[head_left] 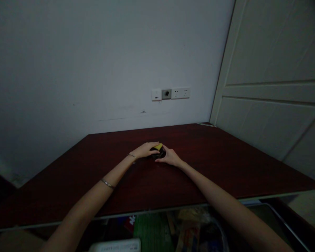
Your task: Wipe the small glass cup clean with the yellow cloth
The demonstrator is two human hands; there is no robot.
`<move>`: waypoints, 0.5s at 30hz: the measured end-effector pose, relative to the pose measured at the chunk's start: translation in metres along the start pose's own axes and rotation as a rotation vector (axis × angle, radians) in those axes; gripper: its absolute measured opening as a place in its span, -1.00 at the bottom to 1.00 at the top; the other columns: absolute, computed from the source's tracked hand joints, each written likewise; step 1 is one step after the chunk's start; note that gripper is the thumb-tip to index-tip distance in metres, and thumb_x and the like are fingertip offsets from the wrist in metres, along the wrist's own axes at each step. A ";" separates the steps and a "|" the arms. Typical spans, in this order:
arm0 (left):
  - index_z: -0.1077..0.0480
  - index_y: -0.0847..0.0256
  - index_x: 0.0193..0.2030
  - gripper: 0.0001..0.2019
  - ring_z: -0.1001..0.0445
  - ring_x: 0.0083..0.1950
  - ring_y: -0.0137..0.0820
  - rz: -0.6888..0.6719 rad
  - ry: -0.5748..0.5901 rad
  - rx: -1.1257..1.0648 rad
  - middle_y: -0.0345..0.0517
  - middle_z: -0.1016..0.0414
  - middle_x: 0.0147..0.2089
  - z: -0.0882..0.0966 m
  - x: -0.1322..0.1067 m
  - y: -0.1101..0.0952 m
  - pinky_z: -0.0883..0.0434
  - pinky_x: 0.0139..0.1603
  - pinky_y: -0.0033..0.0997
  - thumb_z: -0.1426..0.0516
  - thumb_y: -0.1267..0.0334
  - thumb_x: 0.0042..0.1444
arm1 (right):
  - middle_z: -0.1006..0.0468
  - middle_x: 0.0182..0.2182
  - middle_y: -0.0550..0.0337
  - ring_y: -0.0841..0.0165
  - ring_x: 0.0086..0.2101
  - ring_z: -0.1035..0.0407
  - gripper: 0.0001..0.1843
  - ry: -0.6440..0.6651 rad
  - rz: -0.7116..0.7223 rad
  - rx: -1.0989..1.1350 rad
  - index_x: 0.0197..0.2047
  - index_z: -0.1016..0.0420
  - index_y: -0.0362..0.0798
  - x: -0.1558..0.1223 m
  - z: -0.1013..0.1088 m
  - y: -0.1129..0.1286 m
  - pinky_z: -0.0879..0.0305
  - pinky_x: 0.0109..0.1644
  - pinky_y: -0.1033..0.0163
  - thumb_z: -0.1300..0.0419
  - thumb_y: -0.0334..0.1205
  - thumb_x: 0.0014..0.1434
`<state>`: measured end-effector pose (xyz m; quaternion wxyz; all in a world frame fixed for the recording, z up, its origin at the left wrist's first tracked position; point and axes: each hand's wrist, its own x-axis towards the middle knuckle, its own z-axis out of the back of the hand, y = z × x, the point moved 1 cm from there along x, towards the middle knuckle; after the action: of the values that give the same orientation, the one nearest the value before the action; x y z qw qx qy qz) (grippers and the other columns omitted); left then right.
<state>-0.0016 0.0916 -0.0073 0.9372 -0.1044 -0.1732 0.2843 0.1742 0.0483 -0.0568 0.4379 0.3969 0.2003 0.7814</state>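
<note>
Near the middle of the dark red tabletop (157, 182), a small dark object with a yellow top (158, 147) sits between my hands. Its kind is too small and dim to make out. My left hand (146, 149) reaches over it from the left, with the fingers on its top and far side and the thumb along the near side. From the right, my right hand (170, 156) curves around it, thumb and fingers on its right side. The fingers partly hide the object. Two thin bracelets circle my left forearm.
White wall sockets and a switch plate (170, 93) are mounted behind the table. A pale panelled door (267, 87) stands at the right. Below the table's near edge, an open drawer holds a green item (152, 232), a white box (115, 245) and packets.
</note>
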 end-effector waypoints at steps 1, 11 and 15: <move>-0.17 0.22 0.19 -0.43 -0.18 0.24 -0.30 -0.016 0.026 0.028 0.01 -0.21 0.23 0.001 0.001 0.001 -0.09 0.24 -0.31 -0.06 0.00 0.08 | -0.49 -0.08 0.08 0.21 -0.12 -0.42 -0.08 -0.005 -0.006 -0.020 0.16 -0.13 0.00 0.000 0.000 0.000 -0.32 -0.07 0.16 -0.33 0.08 -0.25; -0.23 0.14 0.15 -0.58 -0.25 0.20 -0.33 0.025 0.055 0.042 -0.09 -0.27 0.19 0.008 0.001 0.003 -0.14 0.21 -0.30 0.08 0.07 0.19 | -0.53 -0.14 0.00 0.14 -0.15 -0.44 -0.13 -0.024 -0.061 -0.178 0.06 -0.29 -0.10 0.002 -0.003 -0.003 -0.33 -0.08 0.13 -0.29 0.21 -0.28; -0.22 0.15 0.16 -0.56 -0.25 0.20 -0.33 0.061 0.038 0.046 -0.09 -0.28 0.19 0.011 -0.007 0.002 -0.14 0.22 -0.31 0.06 0.07 0.18 | -0.53 -0.16 -0.01 0.15 -0.16 -0.44 -0.11 -0.028 -0.073 -0.173 0.06 -0.29 -0.10 0.002 -0.004 -0.003 -0.33 -0.08 0.14 -0.29 0.22 -0.29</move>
<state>-0.0123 0.0905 0.0003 0.9334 -0.0935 -0.1454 0.3146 0.1721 0.0518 -0.0601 0.5015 0.3606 0.1402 0.7738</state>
